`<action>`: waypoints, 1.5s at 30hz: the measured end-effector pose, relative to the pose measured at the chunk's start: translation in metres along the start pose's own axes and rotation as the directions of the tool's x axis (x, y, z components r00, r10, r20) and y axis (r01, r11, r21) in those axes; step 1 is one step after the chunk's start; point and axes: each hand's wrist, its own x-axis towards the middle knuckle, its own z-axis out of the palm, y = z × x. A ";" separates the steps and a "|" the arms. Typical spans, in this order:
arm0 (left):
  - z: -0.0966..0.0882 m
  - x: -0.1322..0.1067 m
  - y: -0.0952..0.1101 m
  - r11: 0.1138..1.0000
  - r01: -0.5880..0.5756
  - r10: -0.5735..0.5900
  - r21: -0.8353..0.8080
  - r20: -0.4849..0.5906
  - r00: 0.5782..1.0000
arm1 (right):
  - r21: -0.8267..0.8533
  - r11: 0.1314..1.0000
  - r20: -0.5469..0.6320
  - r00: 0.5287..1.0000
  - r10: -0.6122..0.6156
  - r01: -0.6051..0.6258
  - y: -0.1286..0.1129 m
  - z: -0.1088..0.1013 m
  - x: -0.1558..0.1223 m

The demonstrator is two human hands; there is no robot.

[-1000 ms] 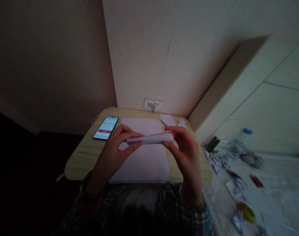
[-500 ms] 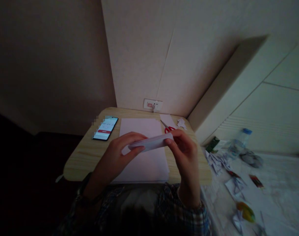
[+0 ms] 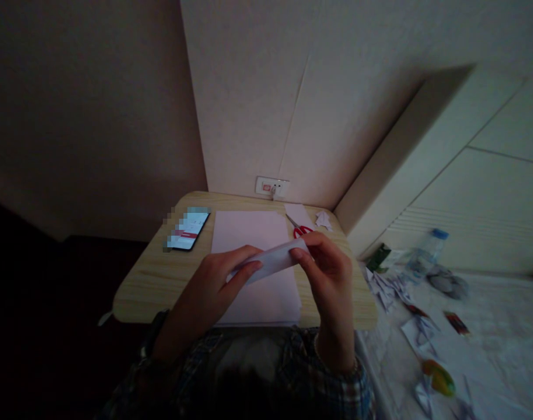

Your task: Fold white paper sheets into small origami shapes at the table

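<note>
A folded strip of white paper (image 3: pixel 275 262) is held between my two hands, above a stack of white paper sheets (image 3: pixel 248 227). My left hand (image 3: pixel 220 280) pinches its left end between thumb and fingers. At the right end, my right hand (image 3: pixel 325 265) grips it with the thumb in front and the fingers behind. Just beyond my right hand lie scissors with red handles (image 3: pixel 302 231), partly hidden by that hand. A small folded white paper piece (image 3: pixel 323 220) rests near the table's back right corner.
The wooden table (image 3: pixel 139 291) carries a lit phone (image 3: pixel 190 230) on its left. A wall socket (image 3: pixel 272 186) sits behind it. On the bed to the right are a plastic bottle (image 3: pixel 426 254), several folded papers (image 3: pixel 384 289) and a yellow-green object (image 3: pixel 441 378).
The paper strip has tilted so its flat face shows more towards me. My left thumb has shifted slightly right along it. Both hands keep their hold.
</note>
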 end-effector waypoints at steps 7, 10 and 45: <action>-0.002 0.000 -0.001 1.000 0.011 -0.010 0.022 -0.027 1.000 | -0.008 0.999 -0.001 0.999 0.032 -0.032 0.001 0.000 0.001; -0.002 0.000 0.000 0.999 0.004 -0.003 0.032 -0.040 0.999 | 0.004 0.999 0.031 0.998 0.048 -0.048 0.001 0.000 0.002; 0.003 0.005 0.002 0.984 -0.174 0.178 0.040 -0.312 0.933 | -0.262 0.949 0.251 0.962 -0.110 0.176 -0.018 0.013 0.002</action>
